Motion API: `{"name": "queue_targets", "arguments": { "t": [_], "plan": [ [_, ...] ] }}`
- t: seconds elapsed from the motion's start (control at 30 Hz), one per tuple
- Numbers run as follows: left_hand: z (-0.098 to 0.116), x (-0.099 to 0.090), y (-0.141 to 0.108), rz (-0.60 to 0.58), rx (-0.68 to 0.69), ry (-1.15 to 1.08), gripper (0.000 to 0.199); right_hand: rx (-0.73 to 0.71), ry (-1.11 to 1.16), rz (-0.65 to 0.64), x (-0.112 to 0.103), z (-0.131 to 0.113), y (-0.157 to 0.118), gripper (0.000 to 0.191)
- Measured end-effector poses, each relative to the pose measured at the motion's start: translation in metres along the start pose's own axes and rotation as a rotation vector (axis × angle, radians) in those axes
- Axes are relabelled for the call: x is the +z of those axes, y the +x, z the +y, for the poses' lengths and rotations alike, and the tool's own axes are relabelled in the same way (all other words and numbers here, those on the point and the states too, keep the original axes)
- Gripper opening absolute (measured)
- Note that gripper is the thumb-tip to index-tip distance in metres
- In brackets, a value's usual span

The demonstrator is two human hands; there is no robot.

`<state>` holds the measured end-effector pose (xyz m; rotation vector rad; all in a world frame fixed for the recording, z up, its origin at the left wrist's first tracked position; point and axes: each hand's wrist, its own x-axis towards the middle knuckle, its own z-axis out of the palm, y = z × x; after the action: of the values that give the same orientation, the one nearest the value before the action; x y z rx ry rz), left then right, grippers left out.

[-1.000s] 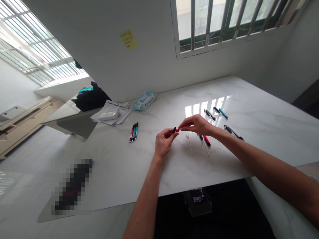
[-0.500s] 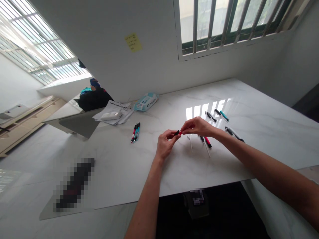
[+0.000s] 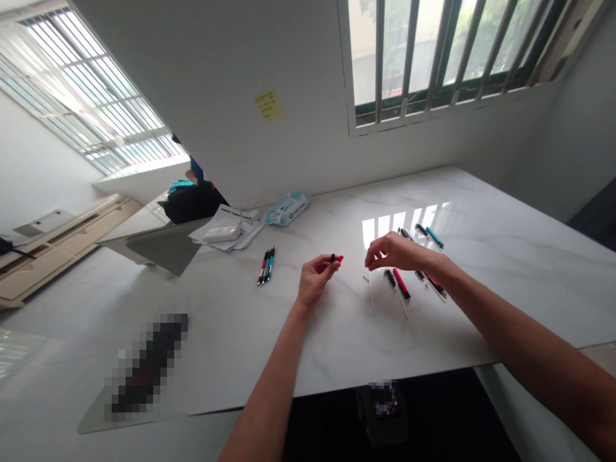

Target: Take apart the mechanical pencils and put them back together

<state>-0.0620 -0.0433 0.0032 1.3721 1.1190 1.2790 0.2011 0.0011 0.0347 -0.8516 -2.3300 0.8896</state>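
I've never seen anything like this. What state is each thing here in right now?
left hand, pinching a small black-and-red pen part
right hand, fingers curled, holding nothing visible
red pen part, lying on the marble table
three pens, lying side by side
wet wipes pack, lying flat, seal unclear
papers, loose pile
window, barred, daylight outside

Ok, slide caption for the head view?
Left hand holds a red-tipped pen piece; right hand hovers over pens on a table.

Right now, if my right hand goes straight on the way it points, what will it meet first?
Probably the small black and red piece in your left hand. The way from your right hand looks free until there, though depth is hard to judge.
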Motion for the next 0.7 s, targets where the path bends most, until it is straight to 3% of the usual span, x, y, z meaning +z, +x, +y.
{"name": "queue_targets", "arguments": {
  "t": [0.13, 0.33, 0.5, 0.7],
  "plan": [
    [-0.011, -0.012, 0.002, 0.155, -0.014, -0.077, 0.041, -0.059, -0.177, -0.143, 0.004, 0.002, -0.002, 0.013],
    [-0.016, -0.008, 0.001, 0.160, -0.047, -0.085, 0.042, -0.055, -0.318, -0.291, 0.027, -0.008, 0.002, 0.016],
    [-0.015, -0.006, 0.000, 0.124, -0.052, -0.060, 0.043, -0.110, -0.419, -0.286, 0.035, -0.012, 0.002, 0.017],
    [-0.014, -0.006, 0.002, 0.095, -0.051, -0.054, 0.039, -0.169, -0.387, -0.201, 0.026, -0.018, 0.000, 0.010]
  ]
}}
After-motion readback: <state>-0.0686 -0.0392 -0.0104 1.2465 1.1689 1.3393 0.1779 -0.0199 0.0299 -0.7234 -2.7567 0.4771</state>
